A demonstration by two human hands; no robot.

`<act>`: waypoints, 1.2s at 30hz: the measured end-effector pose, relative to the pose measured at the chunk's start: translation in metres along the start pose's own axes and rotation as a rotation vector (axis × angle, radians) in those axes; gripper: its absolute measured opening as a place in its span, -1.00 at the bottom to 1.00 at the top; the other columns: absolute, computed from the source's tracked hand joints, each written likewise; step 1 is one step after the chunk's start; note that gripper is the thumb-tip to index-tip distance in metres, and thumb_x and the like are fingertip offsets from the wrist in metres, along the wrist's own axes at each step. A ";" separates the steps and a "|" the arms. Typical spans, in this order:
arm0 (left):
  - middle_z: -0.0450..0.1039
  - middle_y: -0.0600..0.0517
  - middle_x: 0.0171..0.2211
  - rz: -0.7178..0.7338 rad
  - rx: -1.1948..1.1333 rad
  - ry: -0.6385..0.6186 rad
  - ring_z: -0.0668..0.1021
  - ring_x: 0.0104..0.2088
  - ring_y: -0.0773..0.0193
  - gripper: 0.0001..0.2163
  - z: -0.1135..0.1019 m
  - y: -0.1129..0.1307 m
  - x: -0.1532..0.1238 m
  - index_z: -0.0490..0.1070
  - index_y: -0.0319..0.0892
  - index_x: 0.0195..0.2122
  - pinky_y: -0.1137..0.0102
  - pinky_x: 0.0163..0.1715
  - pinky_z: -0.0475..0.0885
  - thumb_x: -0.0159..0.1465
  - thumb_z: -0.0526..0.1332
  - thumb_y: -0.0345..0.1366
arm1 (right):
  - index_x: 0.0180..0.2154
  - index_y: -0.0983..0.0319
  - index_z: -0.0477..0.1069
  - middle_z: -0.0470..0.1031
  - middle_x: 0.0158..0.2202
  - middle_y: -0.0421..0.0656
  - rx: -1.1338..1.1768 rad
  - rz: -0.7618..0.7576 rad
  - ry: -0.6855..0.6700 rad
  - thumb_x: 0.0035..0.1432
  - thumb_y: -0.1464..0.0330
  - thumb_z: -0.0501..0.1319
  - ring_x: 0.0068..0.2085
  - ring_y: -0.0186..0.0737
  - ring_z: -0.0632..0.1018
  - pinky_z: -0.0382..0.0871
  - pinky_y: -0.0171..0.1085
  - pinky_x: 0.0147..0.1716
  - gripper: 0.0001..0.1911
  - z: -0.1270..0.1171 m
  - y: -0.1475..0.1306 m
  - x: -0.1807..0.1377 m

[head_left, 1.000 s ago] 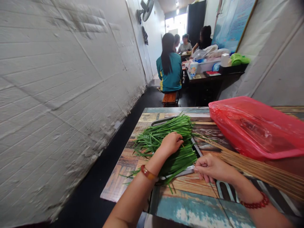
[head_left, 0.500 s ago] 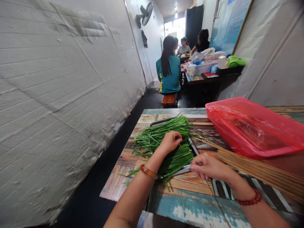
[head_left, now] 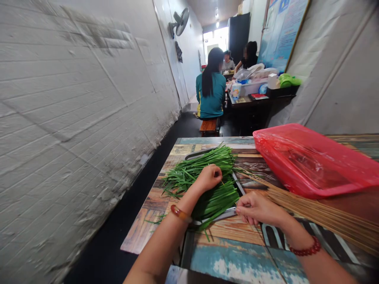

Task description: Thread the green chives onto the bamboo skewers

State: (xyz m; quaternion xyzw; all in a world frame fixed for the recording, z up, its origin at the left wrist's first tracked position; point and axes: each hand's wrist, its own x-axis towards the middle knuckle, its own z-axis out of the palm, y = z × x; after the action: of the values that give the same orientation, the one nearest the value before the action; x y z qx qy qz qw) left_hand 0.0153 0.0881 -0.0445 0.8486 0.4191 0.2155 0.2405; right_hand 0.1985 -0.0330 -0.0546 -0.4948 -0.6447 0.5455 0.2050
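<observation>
Long green garlic chives [head_left: 219, 199] lie in two heaps on a shallow metal tray [head_left: 229, 213]. My left hand [head_left: 209, 177] rests over the chives between the heaps, its fingers curled together. A small pale tip shows beside these fingers; what they grip is hidden. At the tray's near right corner, my right hand [head_left: 251, 208] is closed in a pinch on a thin skewer [head_left: 271, 254], whose length trails down toward me. Its other end is lost among the fingers and chives. More bamboo skewers [head_left: 322, 215] lie in a loose bundle to the right.
A red plastic bag [head_left: 314, 161] over a tray-like shape sits at the table's right side. The wood-patterned table [head_left: 142, 232] ends at the left before a white wall [head_left: 89, 118]. Beyond, a person [head_left: 211, 88] sits on a stool near another cluttered table [head_left: 245, 102].
The whole view has shifted slightly, so the table sits a little further left. Both hands keep nearly the same places over the tray, and the right still pinches the skewer.
</observation>
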 end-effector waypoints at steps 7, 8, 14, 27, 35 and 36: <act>0.41 0.08 -0.50 -0.227 -0.702 0.160 0.44 -0.59 0.45 -0.87 -0.007 0.000 -0.031 0.32 -0.27 -0.33 0.55 -0.57 0.30 0.06 0.11 -0.43 | -0.58 0.27 0.39 0.45 -0.60 -0.20 -0.146 -0.111 0.147 0.14 0.25 0.06 -0.61 -0.37 0.43 0.24 -0.40 -0.62 -0.65 0.004 -0.007 0.001; 0.42 0.08 -0.50 -0.241 -0.754 0.188 0.43 -0.59 0.47 -0.86 -0.005 0.001 -0.034 0.34 -0.27 -0.33 0.56 -0.56 0.29 0.05 0.13 -0.43 | -0.60 0.27 0.39 0.45 -0.60 -0.19 -0.209 -0.158 0.199 0.16 0.26 0.05 -0.58 -0.35 0.44 0.25 -0.39 -0.58 -0.63 0.004 -0.008 0.002; 0.40 0.09 -0.57 -0.331 -0.806 0.292 0.38 -0.57 0.47 -0.86 -0.001 0.008 -0.035 0.47 -0.28 -0.40 0.56 -0.55 0.26 0.06 0.21 -0.32 | -0.40 0.25 0.51 0.51 -0.54 -0.17 -0.289 -0.223 0.389 0.18 0.28 0.04 -0.50 -0.26 0.48 0.27 -0.33 -0.50 -0.68 0.012 -0.008 0.006; 0.40 0.09 -0.57 -0.355 -0.740 0.329 0.37 -0.58 0.46 -0.83 -0.007 0.014 -0.041 0.46 -0.27 -0.46 0.56 -0.57 0.27 0.08 0.24 -0.24 | -0.34 0.22 0.54 0.62 -0.32 -0.11 -0.210 -0.200 0.478 0.17 0.27 0.05 -0.30 -0.13 0.59 0.43 -0.26 -0.31 -0.70 0.017 -0.009 0.005; 0.40 0.08 -0.55 -0.301 -0.666 0.342 0.38 -0.55 0.43 -0.84 -0.004 0.010 -0.042 0.44 -0.25 -0.46 0.54 -0.54 0.29 0.10 0.22 -0.25 | -0.35 0.22 0.55 0.62 -0.32 -0.11 -0.210 -0.189 0.476 0.17 0.26 0.06 -0.29 -0.11 0.59 0.44 -0.25 -0.31 -0.69 0.018 -0.010 0.004; 0.40 0.08 -0.55 -0.299 -0.661 0.344 0.38 -0.55 0.43 -0.84 -0.004 0.010 -0.041 0.44 -0.25 -0.46 0.54 -0.53 0.29 0.10 0.22 -0.25 | -0.35 0.22 0.55 0.62 -0.32 -0.11 -0.212 -0.188 0.480 0.17 0.26 0.06 -0.29 -0.11 0.59 0.44 -0.25 -0.31 -0.69 0.018 -0.010 0.004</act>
State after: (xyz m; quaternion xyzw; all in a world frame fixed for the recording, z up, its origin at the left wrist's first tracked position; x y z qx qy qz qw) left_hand -0.0041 0.0501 -0.0426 0.6066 0.4800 0.4405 0.4556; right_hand 0.1785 -0.0375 -0.0523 -0.5665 -0.6742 0.3208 0.3486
